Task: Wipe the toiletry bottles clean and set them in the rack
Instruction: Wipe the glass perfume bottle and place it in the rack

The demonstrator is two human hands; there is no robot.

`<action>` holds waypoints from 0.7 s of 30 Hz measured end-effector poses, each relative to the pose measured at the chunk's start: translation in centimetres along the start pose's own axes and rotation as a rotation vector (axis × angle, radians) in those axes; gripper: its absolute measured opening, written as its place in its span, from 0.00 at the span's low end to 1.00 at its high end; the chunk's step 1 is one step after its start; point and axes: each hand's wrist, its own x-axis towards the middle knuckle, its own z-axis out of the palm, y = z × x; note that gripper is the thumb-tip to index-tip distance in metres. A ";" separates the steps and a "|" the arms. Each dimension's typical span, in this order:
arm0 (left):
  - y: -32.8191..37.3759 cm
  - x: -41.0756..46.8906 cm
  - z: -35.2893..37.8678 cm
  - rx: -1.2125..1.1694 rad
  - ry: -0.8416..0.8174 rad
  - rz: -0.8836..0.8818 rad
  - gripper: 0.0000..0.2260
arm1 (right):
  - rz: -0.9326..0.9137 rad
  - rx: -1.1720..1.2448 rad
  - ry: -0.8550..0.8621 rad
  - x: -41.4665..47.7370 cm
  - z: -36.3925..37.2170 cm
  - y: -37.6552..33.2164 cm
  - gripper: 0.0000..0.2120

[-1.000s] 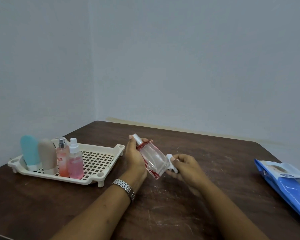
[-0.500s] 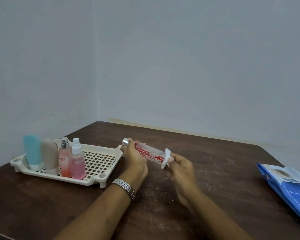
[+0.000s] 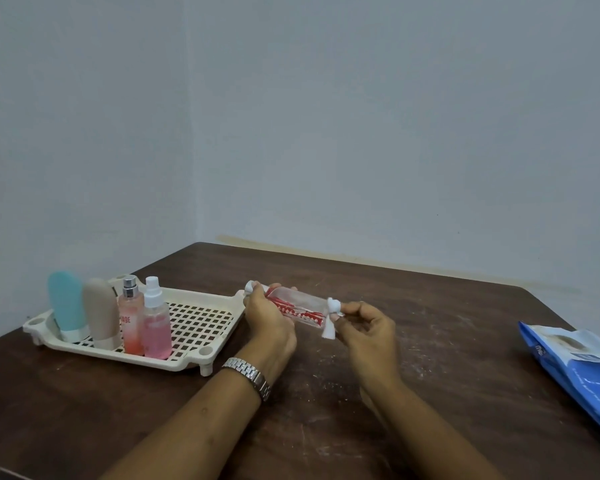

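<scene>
- The blue pack [image 3: 579, 368] is cut off at the right.
- My left hand [image 3: 269, 323] grips one clear bottle [image 3: 300, 304]; my right hand [image 3: 368, 329] pinches one wipe [image 3: 329, 325].
- In the rack [image 3: 187, 362] stand four bottles [image 3: 101, 313].

1. The blue packet [image 3: 582, 375] is cut off by the right edge; I cannot read its print.
2. The left hand [image 3: 269, 323] blocks my view of the neck of the clear bottle [image 3: 300, 303], and the white wipe [image 3: 330, 320] pinched in the right hand [image 3: 368, 327] covers its base.
3. At left, the beige tube [image 3: 102, 313] hides the start of the label on the pink bottle [image 3: 131, 320].
4. Both forearms run off the bottom edge.
</scene>
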 end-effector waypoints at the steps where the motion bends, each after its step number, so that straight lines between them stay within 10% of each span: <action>1: -0.2 -0.4 0.2 0.005 -0.016 -0.018 0.15 | 0.009 -0.006 0.034 0.3 -0.4 0.0 0.07; 11: 0.0 -1.0 0.4 -0.011 0.036 0.117 0.07 | 0.073 0.062 -0.057 0.1 -0.3 0.0 0.04; 21: -0.3 -1.3 0.4 0.102 -0.017 0.191 0.08 | -0.720 -0.751 -0.069 -0.1 -0.1 0.1 0.06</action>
